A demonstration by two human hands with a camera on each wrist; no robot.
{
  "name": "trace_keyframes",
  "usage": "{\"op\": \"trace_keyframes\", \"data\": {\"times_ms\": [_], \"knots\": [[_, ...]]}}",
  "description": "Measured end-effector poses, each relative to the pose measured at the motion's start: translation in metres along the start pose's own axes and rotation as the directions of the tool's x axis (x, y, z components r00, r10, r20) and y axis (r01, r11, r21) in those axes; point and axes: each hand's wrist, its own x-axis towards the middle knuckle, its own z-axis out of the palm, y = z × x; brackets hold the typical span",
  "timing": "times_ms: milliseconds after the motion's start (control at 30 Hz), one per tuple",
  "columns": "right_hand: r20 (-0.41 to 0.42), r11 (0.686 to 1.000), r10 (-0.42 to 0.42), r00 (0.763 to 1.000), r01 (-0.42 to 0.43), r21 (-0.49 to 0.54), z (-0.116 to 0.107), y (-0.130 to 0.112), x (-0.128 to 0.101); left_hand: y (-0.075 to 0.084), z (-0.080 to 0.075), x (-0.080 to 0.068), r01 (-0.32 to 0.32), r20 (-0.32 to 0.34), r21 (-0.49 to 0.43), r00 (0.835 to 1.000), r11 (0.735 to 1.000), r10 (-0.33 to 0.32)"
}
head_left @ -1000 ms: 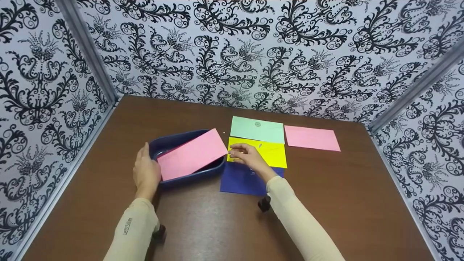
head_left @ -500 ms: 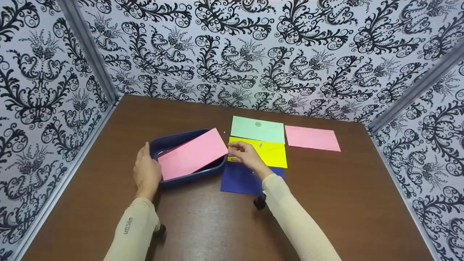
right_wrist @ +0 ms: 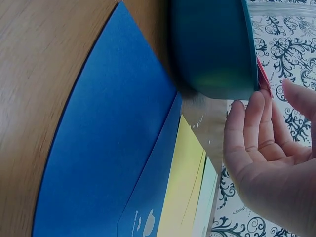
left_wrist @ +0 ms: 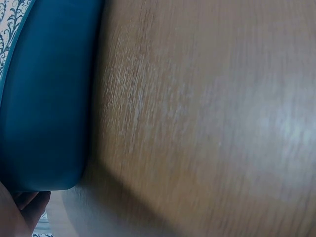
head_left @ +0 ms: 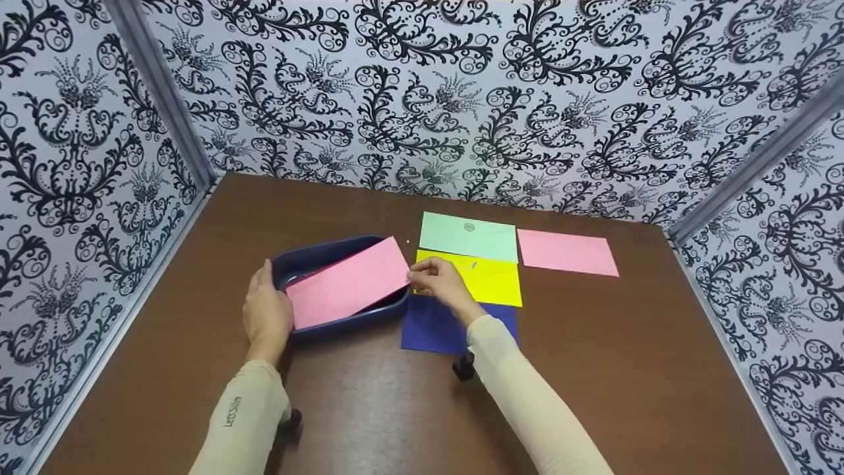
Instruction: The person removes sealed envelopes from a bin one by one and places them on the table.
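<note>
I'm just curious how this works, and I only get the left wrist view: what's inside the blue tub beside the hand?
Observer: A pink paper sits slantwise in the tub.
Visitor: My view shows a bit of one hand. Where's the other?
Observer: The right hand is across the tub, its fingers touching the pink paper's corner.
Visitor: Is anything lying beyond that end?
Observer: Yes, a green paper, a yellow paper and a blue paper lie in a row on the table.
</note>
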Motion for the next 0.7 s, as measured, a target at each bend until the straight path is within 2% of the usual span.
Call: {"op": "trace_keyframes", "data": {"times_ms": [267,700], "knots": [[-0.063,0.994,0.044,0.997,-0.05,-0.093,0.0069,0.0002,0.0016,0.0006,0.0013,-0.0012,-0.026,-0.022,0.0,0.999,1.0,0.026],[-0.057,0.986,0.039,0.998,-0.048,-0.159,0.0101,-0.0008,-0.0011,-0.0006,0.0014,-0.0011,-0.02,-0.014,0.003,1.0,1.0,0.02]]}}
